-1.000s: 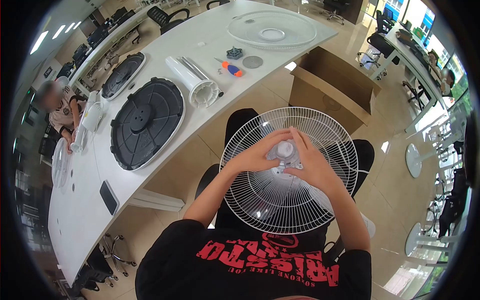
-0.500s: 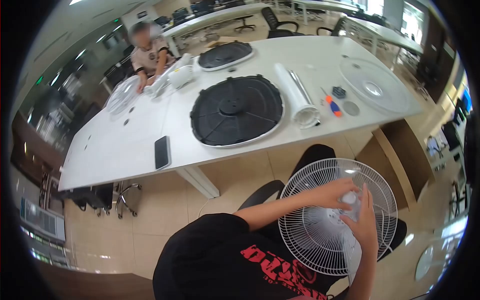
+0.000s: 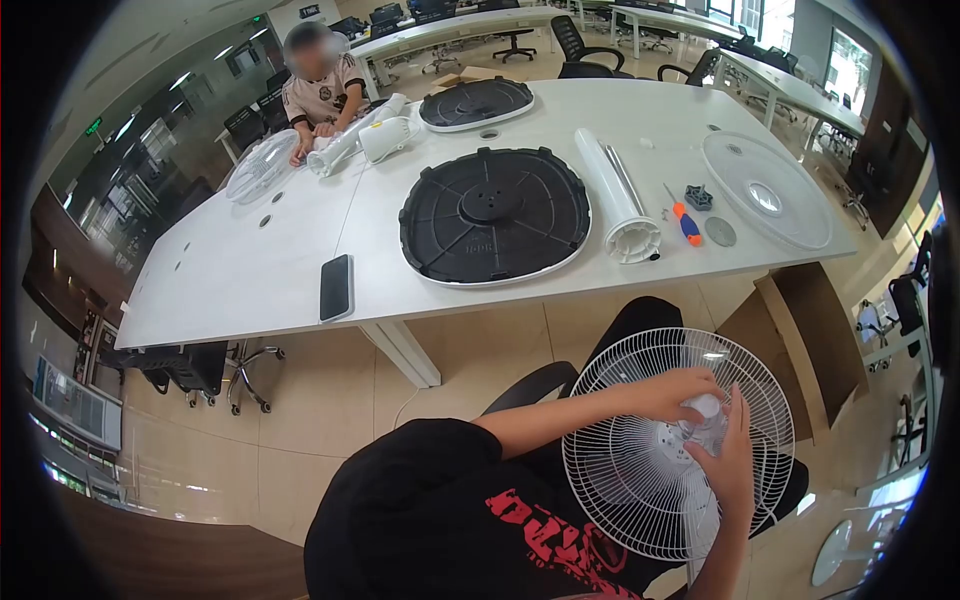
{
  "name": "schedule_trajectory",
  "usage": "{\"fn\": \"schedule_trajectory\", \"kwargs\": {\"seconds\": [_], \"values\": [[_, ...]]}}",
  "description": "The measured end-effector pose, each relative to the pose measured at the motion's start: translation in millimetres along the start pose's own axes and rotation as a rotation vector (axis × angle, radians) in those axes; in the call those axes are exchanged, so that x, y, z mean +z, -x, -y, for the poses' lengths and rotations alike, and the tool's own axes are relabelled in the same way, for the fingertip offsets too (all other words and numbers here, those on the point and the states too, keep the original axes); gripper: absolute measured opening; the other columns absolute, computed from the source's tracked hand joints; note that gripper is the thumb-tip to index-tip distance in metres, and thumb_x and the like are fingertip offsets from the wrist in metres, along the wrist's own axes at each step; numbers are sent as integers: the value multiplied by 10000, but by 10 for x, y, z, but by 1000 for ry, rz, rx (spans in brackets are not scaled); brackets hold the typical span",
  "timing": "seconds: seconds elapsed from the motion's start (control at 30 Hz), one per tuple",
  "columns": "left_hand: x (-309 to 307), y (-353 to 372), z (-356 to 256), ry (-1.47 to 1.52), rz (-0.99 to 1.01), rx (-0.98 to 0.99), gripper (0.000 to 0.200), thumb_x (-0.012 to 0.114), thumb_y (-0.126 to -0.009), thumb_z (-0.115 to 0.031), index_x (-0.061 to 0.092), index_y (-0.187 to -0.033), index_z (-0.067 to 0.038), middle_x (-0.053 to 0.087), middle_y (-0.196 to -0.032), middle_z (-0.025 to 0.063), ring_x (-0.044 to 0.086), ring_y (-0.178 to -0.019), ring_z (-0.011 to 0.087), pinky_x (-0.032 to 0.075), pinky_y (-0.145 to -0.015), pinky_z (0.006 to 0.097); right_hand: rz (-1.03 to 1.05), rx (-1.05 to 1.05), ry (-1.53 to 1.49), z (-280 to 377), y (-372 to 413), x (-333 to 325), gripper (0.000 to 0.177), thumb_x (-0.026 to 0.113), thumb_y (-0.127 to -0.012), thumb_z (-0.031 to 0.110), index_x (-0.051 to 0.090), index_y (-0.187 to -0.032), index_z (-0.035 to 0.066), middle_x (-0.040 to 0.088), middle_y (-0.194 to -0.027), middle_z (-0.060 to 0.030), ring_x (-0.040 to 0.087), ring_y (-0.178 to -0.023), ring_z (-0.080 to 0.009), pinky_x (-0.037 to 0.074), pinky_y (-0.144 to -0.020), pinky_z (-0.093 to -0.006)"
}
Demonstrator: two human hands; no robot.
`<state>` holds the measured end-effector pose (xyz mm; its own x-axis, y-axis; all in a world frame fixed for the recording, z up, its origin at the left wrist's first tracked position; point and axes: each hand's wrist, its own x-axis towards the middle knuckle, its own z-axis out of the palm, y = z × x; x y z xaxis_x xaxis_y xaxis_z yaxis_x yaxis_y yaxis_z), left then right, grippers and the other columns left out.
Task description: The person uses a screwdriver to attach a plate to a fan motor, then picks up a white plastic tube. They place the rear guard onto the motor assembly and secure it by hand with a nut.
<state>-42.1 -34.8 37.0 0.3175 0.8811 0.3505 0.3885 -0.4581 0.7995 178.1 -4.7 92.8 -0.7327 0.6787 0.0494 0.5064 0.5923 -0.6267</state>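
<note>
A white wire fan grille (image 3: 605, 490) rests across my lap, tilted toward me. At its middle is the clear plastic hub of the fan blade (image 3: 708, 432), with pale translucent blades around it. My left hand (image 3: 675, 393) reaches over from the left, fingers curled around the hub's upper side. From below, my right hand (image 3: 728, 462) grips the hub's right side, thumb and fingers bent about it. The palms and part of the hub are hidden by the fingers.
On the white table (image 3: 250, 290) lie a black fan base (image 3: 495, 215), white tube (image 3: 615, 200), screwdriver (image 3: 686, 224), clear grille cover (image 3: 765, 190) and phone (image 3: 336, 287). A cardboard box (image 3: 800, 340) stands at right. Another person (image 3: 325, 95) sits across, touching white fan parts.
The view has shifted slightly, so the table sits a little right in the picture. Both hands stay around the hub, with only small finger movement.
</note>
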Motion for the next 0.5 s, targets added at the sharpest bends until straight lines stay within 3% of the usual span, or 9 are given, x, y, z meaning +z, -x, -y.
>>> {"fn": "schedule_trajectory", "kwargs": {"seconds": [0.17, 0.23, 0.27, 0.33, 0.4, 0.5], "values": [[-141, -22, 65, 36, -107, 56, 487, 796, -836, -150, 621, -1275, -31, 593, -1208, 141, 591, -1139, 312, 477, -997, 415, 10, -23, 16, 38, -11, -8, 1059, 857, -718, 129, 268, -1588, 3, 412, -1533, -251, 484, -1366, -446, 437, -1118, -472], [-229, -14, 68, 128, -165, -68, 490, 810, -829, -160, 624, -1264, -35, 604, -1201, 143, 593, -1136, 314, 473, -999, 420, 9, -84, 99, -12, 3, -15, 968, 843, -743, 156, 341, -1555, -7, 457, -1497, -249, 492, -1345, -453, 429, -1115, -478], [-212, -23, 256, -15, -292, 106, 473, 811, -841, -178, 635, -1261, -50, 629, -1184, 142, 596, -1134, 303, 488, -972, 414, 33, -129, 141, -27, 18, -7, 894, 833, -759, 173, 394, -1516, -11, 477, -1476, -247, 496, -1336, -448, 430, -1110, -480], [-406, -74, 279, -246, -307, 19, 444, 811, -857, -199, 658, -1253, -68, 670, -1162, 126, 639, -1051, 282, 527, -909, 393, 73, -165, 224, -59, 15, -23, 753, 813, -791, 206, 499, -1437, -20, 517, -1435, -243, 505, -1318, -439, 431, -1100, -484], [-538, -203, 391, -160, -311, -106, 452, 809, -868, -233, 658, -1260, -67, 679, -1174, 115, 665, -1000, 249, 550, -854, 364, 81, -235, 310, -9, -3, -85, 606, 803, -811, 255, 601, -1311, -23, 550, -1390, -225, 520, -1304, -401, 451, -1072, -482], [-707, -554, 572, -374, -306, -101, 433, 782, -858, -192, 655, -1247, -50, 678, -1175, 144, 676, -1031, 315, 545, -897, 393, 176, -176, 268, -29, -95, -156, 563, 817, -810, 270, 620, -1254, -14, 544, -1376, -204, 515, -1289, -387, 449, -1077, -456]]}}
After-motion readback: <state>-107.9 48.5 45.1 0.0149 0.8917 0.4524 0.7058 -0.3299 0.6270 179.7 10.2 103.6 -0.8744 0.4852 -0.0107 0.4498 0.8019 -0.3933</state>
